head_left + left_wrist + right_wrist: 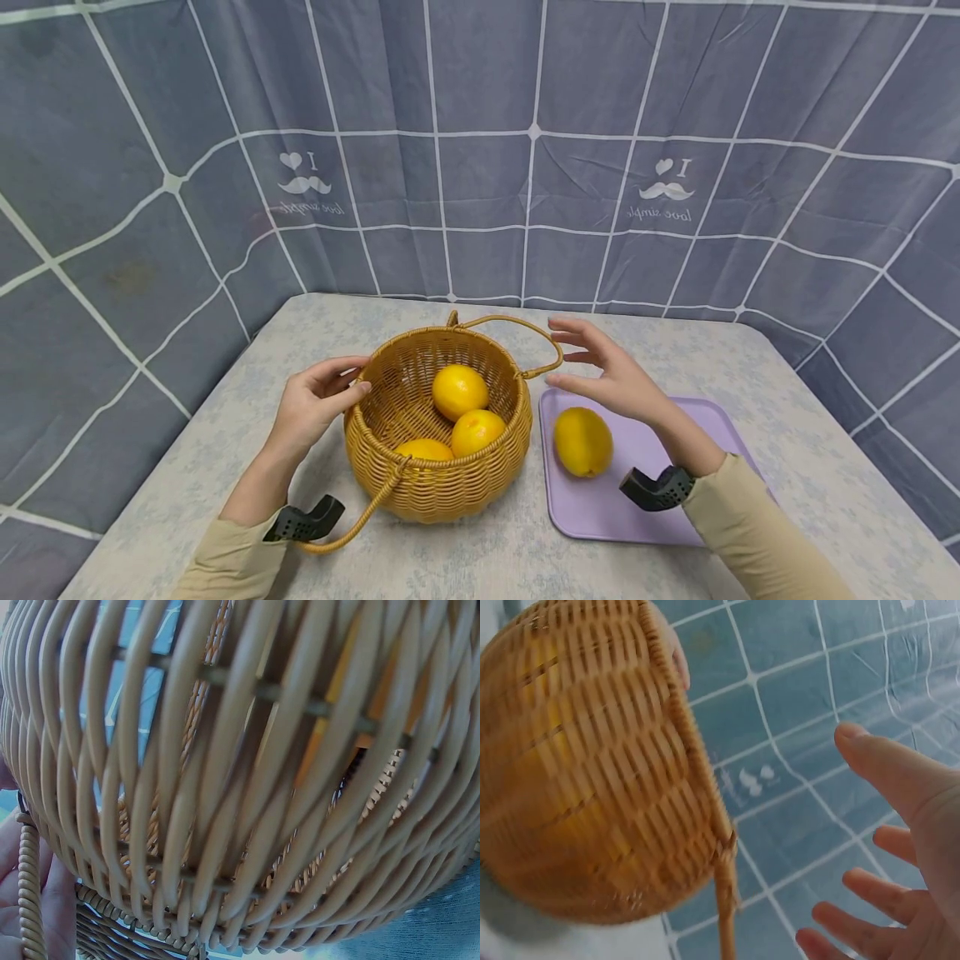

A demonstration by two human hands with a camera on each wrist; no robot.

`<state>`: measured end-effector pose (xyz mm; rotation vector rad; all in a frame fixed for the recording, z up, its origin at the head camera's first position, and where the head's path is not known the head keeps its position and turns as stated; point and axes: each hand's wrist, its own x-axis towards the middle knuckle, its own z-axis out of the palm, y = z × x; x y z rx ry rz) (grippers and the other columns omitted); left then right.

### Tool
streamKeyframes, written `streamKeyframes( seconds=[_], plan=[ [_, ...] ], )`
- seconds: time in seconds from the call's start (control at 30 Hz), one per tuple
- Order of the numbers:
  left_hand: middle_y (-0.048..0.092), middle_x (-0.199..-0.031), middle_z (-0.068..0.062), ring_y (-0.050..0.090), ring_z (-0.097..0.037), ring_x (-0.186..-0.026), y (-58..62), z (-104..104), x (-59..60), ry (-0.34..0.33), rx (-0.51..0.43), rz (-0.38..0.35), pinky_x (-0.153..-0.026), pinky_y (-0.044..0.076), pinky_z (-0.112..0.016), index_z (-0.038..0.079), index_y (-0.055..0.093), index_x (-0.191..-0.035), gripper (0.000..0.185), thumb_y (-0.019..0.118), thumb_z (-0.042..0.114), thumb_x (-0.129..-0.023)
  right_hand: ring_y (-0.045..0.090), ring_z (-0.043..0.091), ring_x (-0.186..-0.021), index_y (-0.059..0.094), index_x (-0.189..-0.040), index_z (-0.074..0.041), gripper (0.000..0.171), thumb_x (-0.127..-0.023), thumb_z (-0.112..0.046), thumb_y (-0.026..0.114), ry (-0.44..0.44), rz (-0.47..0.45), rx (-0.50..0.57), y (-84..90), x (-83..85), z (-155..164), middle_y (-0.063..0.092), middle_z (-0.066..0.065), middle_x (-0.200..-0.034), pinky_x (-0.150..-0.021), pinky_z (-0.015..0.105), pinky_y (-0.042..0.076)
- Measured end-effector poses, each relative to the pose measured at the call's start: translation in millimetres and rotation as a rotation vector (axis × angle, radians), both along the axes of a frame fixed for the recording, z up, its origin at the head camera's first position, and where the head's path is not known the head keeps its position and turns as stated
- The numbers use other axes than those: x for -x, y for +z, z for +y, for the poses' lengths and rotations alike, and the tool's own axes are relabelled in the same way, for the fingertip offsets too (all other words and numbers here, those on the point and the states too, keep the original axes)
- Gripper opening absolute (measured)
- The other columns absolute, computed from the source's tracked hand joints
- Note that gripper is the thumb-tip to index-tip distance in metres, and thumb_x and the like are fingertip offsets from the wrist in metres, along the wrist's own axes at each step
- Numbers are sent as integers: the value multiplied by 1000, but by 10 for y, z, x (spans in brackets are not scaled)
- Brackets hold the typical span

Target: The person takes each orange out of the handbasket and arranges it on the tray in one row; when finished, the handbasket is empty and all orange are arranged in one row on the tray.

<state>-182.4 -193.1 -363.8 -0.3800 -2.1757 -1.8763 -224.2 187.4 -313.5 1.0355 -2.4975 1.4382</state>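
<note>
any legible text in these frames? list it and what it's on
"I" with a heart and a moustache, left print on the grey checked backdrop cloth.
The same on the right print.
Script line under each: roughly "love simple", too blurred to be sure.
Basket, tray, lemons: none.

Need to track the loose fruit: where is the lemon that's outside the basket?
In the head view, the lone lemon lies on the purple tray, right of the wicker basket and just below the open right hand.
</note>
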Motion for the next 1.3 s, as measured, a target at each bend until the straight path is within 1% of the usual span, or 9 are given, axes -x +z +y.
streamKeyframes(
  seconds=[0.07,0.3,0.53,0.7,0.93,1.0,1.07,1.23,1.3],
  plan=[
    [59,-121,-10,54,-2,-112,-2,-1,1,-3,0,3,-90,50,-23,-2,62,-118,32,67,6,-87,46,27,-124,41,-140,-16,64,-84,-15,72,13,-20,-5,70,36,-85,44,4,-139,-99,41,46],
    [59,-120,-9,55,-2,-111,-1,-6,5,-7,-4,1,-90,50,-23,-4,61,-117,32,67,6,-87,46,24,-124,43,-139,-15,60,-86,-21,71,77,-62,-43,263,167,-381,44,4,-140,-100,42,45],
    [58,-121,-12,54,-1,-111,-6,-9,6,5,13,-3,-89,51,-23,-5,61,-118,33,67,5,-87,48,26,-123,43,-138,-12,56,-88,-15,68,174,-108,3,407,299,-703,46,4,-138,-100,39,46],
    [57,-122,-15,54,-1,-111,-9,-4,6,10,16,-1,-89,51,-23,-4,61,-118,33,67,5,-87,50,20,-120,46,-136,-14,52,-88,-18,67,195,-154,18,444,389,-908,50,4,-134,-100,38,45],
    [57,-122,-15,54,-1,-111,-6,2,12,7,18,5,-89,51,-23,-7,59,-118,34,66,4,-87,56,16,-112,51,-132,-17,46,-88,-20,67,228,-224,5,393,517,-1124,55,1,-128,-96,34,48],
    [56,-122,-16,54,-2,-111,-5,2,15,6,17,7,-90,51,-23,-7,59,-118,34,66,4,-87,57,16,-112,52,-131,-15,46,-88,-18,67,260,-259,-1,380,554,-1176,55,1,-128,-95,34,49],
    [56,-122,-17,55,-2,-111,-5,2,16,6,16,7,-90,51,-23,-7,59,-118,34,66,4,-87,57,21,-113,52,-131,-11,45,-88,-15,66,310,-304,-5,370,591,-1223,55,4,-128,-95,33,50],
    [57,-121,-17,56,-3,-110,1,3,20,8,9,10,-89,51,-23,-8,59,-118,34,67,4,-87,51,37,-119,51,-129,0,44,-87,-4,65,472,-411,-35,334,704,-1343,53,14,-128,-94,34,51],
    [57,-121,-17,56,-3,-110,6,2,20,5,4,12,-89,51,-23,-8,60,-117,34,67,4,-87,50,37,-119,49,-128,4,44,-87,-1,64,532,-448,-63,311,739,-1391,51,19,-130,-94,33,51]
  ],
)
